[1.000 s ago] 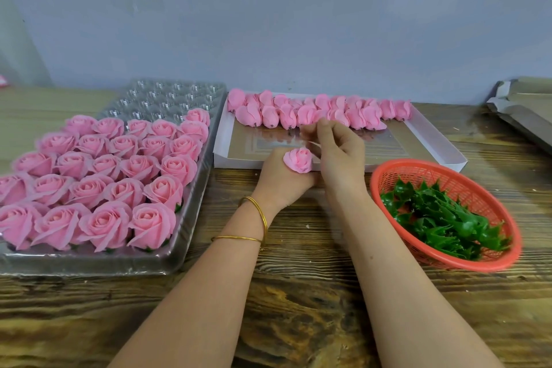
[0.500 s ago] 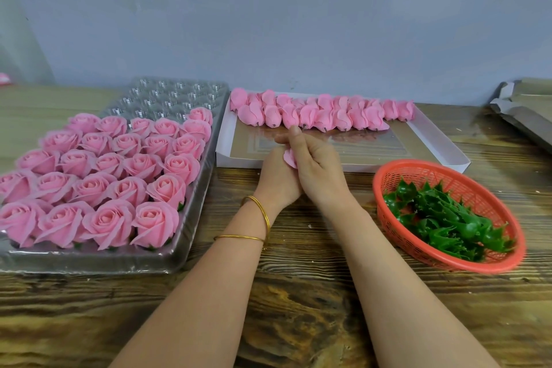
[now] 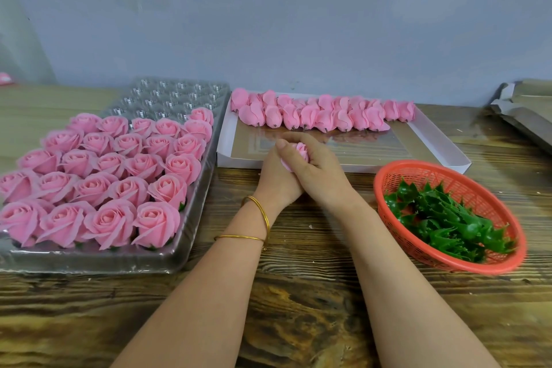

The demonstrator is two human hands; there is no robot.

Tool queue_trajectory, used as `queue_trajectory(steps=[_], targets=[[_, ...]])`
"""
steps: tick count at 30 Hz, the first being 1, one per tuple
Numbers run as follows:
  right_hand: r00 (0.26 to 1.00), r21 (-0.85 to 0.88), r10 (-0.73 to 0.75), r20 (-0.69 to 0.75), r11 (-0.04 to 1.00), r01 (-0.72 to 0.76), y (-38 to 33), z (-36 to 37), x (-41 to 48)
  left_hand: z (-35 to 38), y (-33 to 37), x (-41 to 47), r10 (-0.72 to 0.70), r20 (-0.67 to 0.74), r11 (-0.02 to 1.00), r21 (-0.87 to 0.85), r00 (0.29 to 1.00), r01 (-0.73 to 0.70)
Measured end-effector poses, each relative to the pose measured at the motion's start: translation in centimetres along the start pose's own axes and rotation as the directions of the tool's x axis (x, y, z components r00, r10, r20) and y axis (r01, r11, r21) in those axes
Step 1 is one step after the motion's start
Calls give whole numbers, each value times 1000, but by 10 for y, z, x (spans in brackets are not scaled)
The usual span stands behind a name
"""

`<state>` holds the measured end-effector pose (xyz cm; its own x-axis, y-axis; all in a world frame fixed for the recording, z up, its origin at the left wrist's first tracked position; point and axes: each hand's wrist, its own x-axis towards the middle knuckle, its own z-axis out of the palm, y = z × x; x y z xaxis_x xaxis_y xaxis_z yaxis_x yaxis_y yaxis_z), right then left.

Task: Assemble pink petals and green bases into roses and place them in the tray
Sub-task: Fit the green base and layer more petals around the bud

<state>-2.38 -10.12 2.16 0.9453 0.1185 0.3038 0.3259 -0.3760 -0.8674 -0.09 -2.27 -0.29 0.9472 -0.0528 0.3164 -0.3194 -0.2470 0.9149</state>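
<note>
Both hands met over the near edge of the white cardboard box (image 3: 442,155), cupped together around one pink petal head (image 3: 300,150). The left hand (image 3: 276,179) gripped it from below and the right hand (image 3: 319,167) curled over the top, probably to press and shape the petals. Whether a green base was already fitted under it could not be seen. The layout seemed set for short reaches. Loose petal heads (image 3: 322,115) lay in rows along the far side of the box, stems toward the person. An orange plastic basket (image 3: 448,266) of green bases (image 3: 442,218) sat just beside the right forearm. The clear plastic tray (image 3: 89,264) stood to the left, its near rows filled with finished roses (image 3: 104,170). Only the far cells (image 3: 179,95) were open, so the next rose would likely go there. Two gold bangles (image 3: 260,213) circled the left wrist above the wooden table (image 3: 298,308).
</note>
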Motion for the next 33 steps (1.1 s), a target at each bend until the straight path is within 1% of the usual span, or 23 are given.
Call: queue_trajectory(steps=[1, 4, 7, 9, 11, 13, 14, 16, 18, 21, 23, 26, 33], targets=[[1000, -4, 4, 8, 1000, -4, 0, -1, 0, 0, -2, 0, 13, -8, 1000, 11, 1000, -13], [999, -30, 6, 52, 1000, -5, 1, -3, 0, 0, -2, -2, 114, -24, 980, 164, 993, -108], [994, -46, 32, 101, 999, -27, 2, -7, 0, -4, 0, 0, 180, 11, 940, 291, 984, -175], [990, -35, 55, 132, 998, -51, 1, -10, 0, -7, 2, 1, 176, 70, 910, 369, 982, -190], [984, 0, 75, 161, 997, -76, -1, -12, 0, -7, 3, 2, 123, 94, 917, 369, 988, -149], [974, 75, 110, 196, 989, -127, -4, -14, -3, -5, 6, -1, 46, 85, 946, 316, 995, -71], [968, 116, 133, 211, 980, -160, -4, -15, -3, -6, 8, -3, 6, 83, 966, 256, 996, -27], [960, 171, 170, 223, 962, -211, -5, -16, -3, -10, 11, -7, -48, 69, 997, 66, 996, 44], [964, 238, 183, 193, 944, -227, -5, -18, -2, -15, 14, -10, -30, 92, 994, -102, 995, 39], [971, 463, 204, 122, 854, -237, -7, -19, 1, -17, 16, -12, -42, 136, 965, -250, 990, 75], [973, 560, 214, 86, 798, -225, -9, -19, 3, -16, 17, -12, -41, 160, 959, -270, 986, 83], [978, 614, 201, 49, 766, -188, -10, -18, 4, -15, 17, -12, -59, 166, 951, -291, 984, 106], [968, 662, 223, 115, 709, -242, -14, -13, 0, -14, 19, -11, -106, 182, 907, -386, 978, 170]])
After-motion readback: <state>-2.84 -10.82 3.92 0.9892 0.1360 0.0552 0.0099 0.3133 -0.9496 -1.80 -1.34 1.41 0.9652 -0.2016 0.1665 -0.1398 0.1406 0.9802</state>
